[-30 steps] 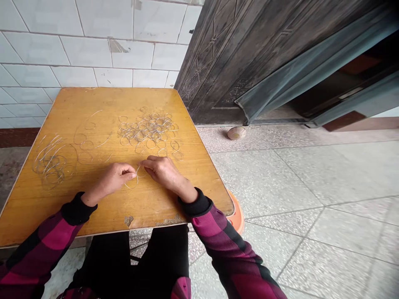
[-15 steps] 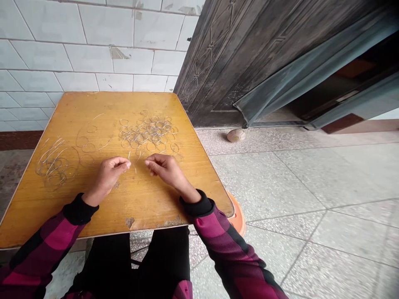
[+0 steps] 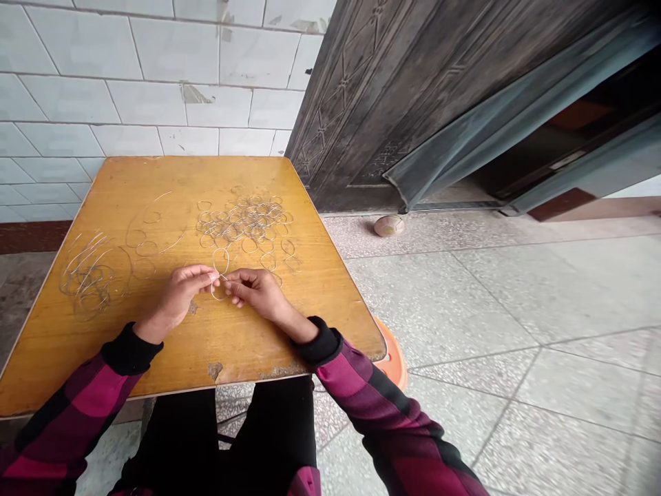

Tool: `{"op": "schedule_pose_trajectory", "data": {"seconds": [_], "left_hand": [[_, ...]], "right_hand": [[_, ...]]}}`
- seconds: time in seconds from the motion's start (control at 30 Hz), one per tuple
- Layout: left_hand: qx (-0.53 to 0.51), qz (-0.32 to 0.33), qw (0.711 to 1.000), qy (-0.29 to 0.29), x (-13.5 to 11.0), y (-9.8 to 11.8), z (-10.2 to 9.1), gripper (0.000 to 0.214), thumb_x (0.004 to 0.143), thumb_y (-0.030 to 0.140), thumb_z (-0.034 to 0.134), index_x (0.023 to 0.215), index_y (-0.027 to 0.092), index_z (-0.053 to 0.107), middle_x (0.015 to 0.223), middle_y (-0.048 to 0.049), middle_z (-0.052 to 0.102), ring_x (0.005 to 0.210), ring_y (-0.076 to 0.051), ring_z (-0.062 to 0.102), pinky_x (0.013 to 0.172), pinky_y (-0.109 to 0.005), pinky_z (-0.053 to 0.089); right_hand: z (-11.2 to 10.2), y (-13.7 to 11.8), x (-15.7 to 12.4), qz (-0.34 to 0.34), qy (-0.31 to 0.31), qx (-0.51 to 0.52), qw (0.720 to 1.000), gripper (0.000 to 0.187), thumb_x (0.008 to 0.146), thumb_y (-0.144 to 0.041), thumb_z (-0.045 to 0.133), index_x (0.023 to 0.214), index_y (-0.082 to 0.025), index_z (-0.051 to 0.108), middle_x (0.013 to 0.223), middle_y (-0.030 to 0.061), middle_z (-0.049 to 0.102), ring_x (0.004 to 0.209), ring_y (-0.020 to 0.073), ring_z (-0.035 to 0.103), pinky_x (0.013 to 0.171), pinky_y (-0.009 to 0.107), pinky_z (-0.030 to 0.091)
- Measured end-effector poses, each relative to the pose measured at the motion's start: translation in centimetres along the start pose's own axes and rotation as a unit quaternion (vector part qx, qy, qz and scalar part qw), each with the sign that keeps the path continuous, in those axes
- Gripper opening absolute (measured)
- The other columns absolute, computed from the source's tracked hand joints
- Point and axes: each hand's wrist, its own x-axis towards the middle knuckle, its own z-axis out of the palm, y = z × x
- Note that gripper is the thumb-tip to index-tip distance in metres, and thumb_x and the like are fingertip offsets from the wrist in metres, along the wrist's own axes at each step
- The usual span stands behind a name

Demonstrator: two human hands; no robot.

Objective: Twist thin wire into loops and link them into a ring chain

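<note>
In the head view, my left hand (image 3: 178, 296) is closed to a pinch, with thumb and forefinger on a thin wire loop (image 3: 220, 273) at its crossing. My right hand (image 3: 253, 293) is also nearly closed, its thumb and forefinger pinching the same wire from the opposite side, and the two hands sit just beside each other. The wire loop forms a figure-eight, with one eye above the pinch and a smaller eye below it. I cannot tell whether the lower eye touches the yellow wooden tabletop (image 3: 155, 179). Directly ahead of the hands lies a heap of overlapping wire rings (image 3: 242, 220). A sparser scatter of rings (image 3: 149, 234) lies left of the heap, and a tangled cluster of wire (image 3: 96, 275) lies near the table's left edge. Both forearms wear magenta-and-black checked sleeves (image 3: 93, 393). Beyond the table stand a white tiled wall (image 3: 129, 83) and a dark embossed door (image 3: 387, 103), above a speckled terrazzo floor (image 3: 465, 296).
</note>
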Motion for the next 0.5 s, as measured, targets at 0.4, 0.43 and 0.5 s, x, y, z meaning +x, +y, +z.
{"op": "schedule_pose_trajectory", "data": {"seconds": [0.4, 0.43, 0.5], "left_hand": [[0.163, 0.151, 0.975, 0.016, 0.4, 0.1, -1.1, 0.044, 0.077, 0.027, 0.067, 0.119, 0.019, 0.058, 0.112, -0.0085, 0.065, 0.081, -0.013, 0.061, 0.071, -0.027, 0.051], [0.182, 0.163, 0.97, 0.003, 0.6, 0.0, -1.3, 0.042, 0.077, 0.027, 0.067, 0.118, 0.018, 0.059, 0.114, -0.0094, 0.064, 0.082, -0.014, 0.062, 0.07, -0.028, 0.053], [0.206, 0.193, 0.959, -0.016, 0.8, -0.2, -1.6, 0.035, 0.078, 0.026, 0.066, 0.112, 0.018, 0.063, 0.12, -0.0109, 0.063, 0.082, -0.014, 0.063, 0.07, -0.029, 0.055]], "right_hand": [[-0.5, -0.3, -0.5, -0.179, 0.081, -0.397, 0.897, 0.02, 0.09, -0.018, 0.051, 0.094, -0.013, 0.071, 0.08, 0.0069, 0.067, 0.07, 0.0138, 0.06, 0.066, 0.024, 0.044], [-0.5, -0.2, -0.5, -0.181, 0.08, -0.412, 0.889, 0.021, 0.091, -0.018, 0.05, 0.096, -0.013, 0.07, 0.08, 0.0073, 0.067, 0.07, 0.014, 0.06, 0.066, 0.024, 0.043], [-0.6, -0.1, -0.6, -0.181, 0.075, -0.436, 0.878, 0.022, 0.092, -0.018, 0.049, 0.098, -0.013, 0.07, 0.082, 0.0073, 0.066, 0.07, 0.014, 0.06, 0.065, 0.023, 0.042]]}}
